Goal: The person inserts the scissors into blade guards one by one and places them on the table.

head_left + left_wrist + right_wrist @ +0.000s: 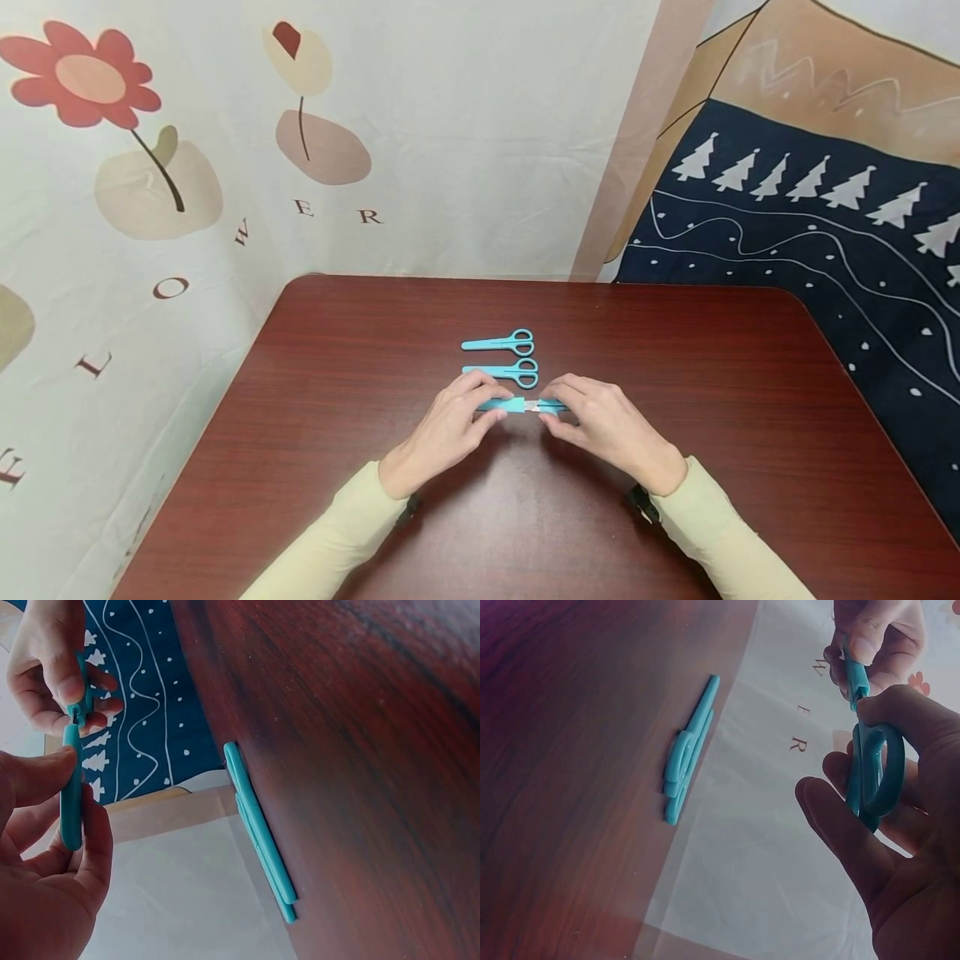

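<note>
Between both hands, above the table, is a pair of light-blue scissors (891, 776) partly inside a blue blade cover (71, 799). My left hand (452, 423) pinches the cover between thumb and fingers. With its thumb and fingers, my right hand (609, 419) grips the scissors at their handles. A short stretch of metal blade (532, 406) shows between cover and handles in the head view. Just beyond the hands lie two more blue scissors: the nearer pair (528, 373) is partly hidden by the left fingers, while the farther pair (498, 343) shows whole.
The reddish-brown wooden table (322, 358) has a rounded far edge. Behind it hangs a pale curtain (465, 167) printed with flowers and letters. At the right is a dark blue cloth (750, 225) with white trees.
</note>
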{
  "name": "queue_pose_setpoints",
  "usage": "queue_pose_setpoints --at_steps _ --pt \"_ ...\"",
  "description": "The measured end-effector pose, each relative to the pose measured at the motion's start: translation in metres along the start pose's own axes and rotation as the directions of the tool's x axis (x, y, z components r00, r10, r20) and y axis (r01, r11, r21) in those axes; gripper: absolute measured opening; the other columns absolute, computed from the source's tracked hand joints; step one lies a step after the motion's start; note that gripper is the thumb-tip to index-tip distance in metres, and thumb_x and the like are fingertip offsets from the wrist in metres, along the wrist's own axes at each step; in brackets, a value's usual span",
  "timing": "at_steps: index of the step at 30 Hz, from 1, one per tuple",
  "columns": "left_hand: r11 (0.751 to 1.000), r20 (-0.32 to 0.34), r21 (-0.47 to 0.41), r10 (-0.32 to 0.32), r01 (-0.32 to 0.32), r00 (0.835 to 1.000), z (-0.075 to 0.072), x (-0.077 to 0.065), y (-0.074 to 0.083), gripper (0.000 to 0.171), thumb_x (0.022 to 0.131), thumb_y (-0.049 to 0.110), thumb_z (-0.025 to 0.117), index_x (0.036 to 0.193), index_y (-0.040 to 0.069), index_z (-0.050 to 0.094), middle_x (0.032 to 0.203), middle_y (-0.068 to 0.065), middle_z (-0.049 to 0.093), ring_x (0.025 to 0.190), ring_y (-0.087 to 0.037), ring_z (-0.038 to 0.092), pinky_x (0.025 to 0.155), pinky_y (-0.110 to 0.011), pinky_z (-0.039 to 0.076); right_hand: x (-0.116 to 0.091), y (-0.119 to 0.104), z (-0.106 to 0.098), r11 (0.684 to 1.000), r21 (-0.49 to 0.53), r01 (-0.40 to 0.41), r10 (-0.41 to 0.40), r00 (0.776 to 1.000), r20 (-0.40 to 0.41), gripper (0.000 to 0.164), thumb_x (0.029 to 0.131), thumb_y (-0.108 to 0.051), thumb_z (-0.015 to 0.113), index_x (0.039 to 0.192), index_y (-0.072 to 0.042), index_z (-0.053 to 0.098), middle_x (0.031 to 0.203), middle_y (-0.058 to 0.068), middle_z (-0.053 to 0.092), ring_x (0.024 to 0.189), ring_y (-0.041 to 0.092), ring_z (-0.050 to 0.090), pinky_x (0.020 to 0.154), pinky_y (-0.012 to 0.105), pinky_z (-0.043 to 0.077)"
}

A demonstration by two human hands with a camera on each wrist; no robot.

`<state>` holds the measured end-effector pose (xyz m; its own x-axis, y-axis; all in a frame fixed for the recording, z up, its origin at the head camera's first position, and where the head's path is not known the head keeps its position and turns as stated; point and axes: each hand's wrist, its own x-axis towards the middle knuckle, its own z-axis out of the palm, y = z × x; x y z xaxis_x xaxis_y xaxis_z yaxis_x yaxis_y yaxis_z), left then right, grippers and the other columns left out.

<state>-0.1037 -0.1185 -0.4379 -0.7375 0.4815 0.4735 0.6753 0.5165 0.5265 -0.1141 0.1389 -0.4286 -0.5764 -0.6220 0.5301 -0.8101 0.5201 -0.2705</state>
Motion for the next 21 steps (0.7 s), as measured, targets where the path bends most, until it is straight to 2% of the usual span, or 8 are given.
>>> queue_pose_setpoints --at_steps 12,21 --pt "1.0 0.016 -0.001 0.002 -0.002 1.0 0.0008 0.0008 -0.0002 0.017 0.092 0.006 0.078 0.108 0.01 0.076 0.106 0.002 0.063 0.083 -0.011 0.053 0.071 -0.025 0.048 -0.0002 0.0018 0.0021 1.0 0.007 0.016 -0.016 1.0 0.002 0.028 0.081 -0.009 0.087 0.103 -0.009 0.071 0.094 -0.003 0.068 0.074 0.007 0.061 0.067 0.02 0.055" --pt "1.0 0.005 -0.003 0.029 -0.029 1.0 0.0021 0.0015 -0.0008 0.019 0.09 0.005 0.08 0.108 0.009 0.076 0.106 0.001 0.063 0.082 -0.011 0.054 0.072 -0.025 0.049 -0.0003 0.0034 0.0037 1.0 0.003 0.03 -0.03 1.0 -0.008 0.027 0.08 -0.008 0.087 0.102 -0.008 0.071 0.094 -0.002 0.068 0.074 0.007 0.061 0.065 0.02 0.055"
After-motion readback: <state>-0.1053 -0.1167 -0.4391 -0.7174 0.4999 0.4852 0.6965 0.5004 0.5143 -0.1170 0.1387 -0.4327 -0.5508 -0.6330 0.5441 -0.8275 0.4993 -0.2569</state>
